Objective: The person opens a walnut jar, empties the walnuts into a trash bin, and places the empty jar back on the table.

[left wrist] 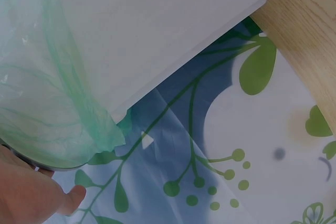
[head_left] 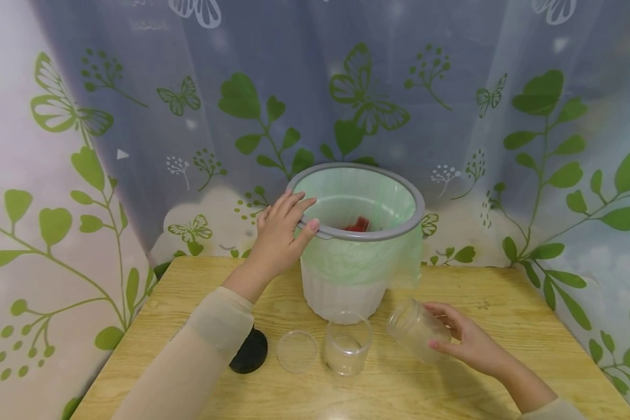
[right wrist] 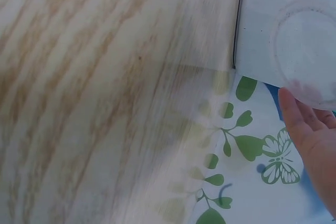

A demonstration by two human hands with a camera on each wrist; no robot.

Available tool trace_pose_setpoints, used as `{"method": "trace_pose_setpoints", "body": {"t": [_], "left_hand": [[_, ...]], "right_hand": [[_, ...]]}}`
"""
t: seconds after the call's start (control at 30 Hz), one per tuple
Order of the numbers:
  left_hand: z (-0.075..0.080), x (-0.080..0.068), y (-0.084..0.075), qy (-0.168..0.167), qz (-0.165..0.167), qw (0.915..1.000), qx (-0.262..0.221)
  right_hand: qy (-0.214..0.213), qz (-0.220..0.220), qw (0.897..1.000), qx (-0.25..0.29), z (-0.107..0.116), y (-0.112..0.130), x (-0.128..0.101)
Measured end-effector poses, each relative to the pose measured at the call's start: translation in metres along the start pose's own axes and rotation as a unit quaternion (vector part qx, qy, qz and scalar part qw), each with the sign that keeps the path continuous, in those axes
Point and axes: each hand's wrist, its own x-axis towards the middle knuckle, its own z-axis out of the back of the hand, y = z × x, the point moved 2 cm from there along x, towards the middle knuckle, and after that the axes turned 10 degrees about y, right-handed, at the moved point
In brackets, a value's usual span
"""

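A white trash bin point(head_left: 341, 297) stands on the table, lined with a thin green bag point(head_left: 357, 259) folded over its grey rim point(head_left: 399, 230). My left hand point(head_left: 283, 233) rests on the left side of that rim, fingers fairly straight; in the left wrist view the hand point(left wrist: 31, 192) shows at the lower left. To the right of the bin, my right hand point(head_left: 467, 338) grips a clear jar point(head_left: 417, 332), tilted with its mouth toward the bin. The jar's round base point(right wrist: 307, 56) faces the right wrist camera. Something red point(head_left: 358, 225) lies inside the bin.
In front of the bin stands a second clear container point(head_left: 347, 347). Left of it lie a clear round disc point(head_left: 297, 351) and a black lid point(head_left: 251, 353), partly hidden by my left sleeve. A patterned curtain point(head_left: 315, 87) hangs behind the wooden table point(head_left: 483, 297).
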Motion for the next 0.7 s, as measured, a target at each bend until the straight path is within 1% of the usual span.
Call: {"method": "trace_pose_setpoints", "body": {"t": [0.3,0.7], "left_hand": [[0.0,0.0,0.001,-0.003,-0.003,1.0,0.0],[-0.001,0.0,0.001,-0.003,-0.003,1.0,-0.003]], "right_hand": [[0.015,-0.004,1.0,0.026,-0.003,-0.003,0.003],[0.031,-0.019,0.999,0.036,-0.011,-0.011,0.007]]}}
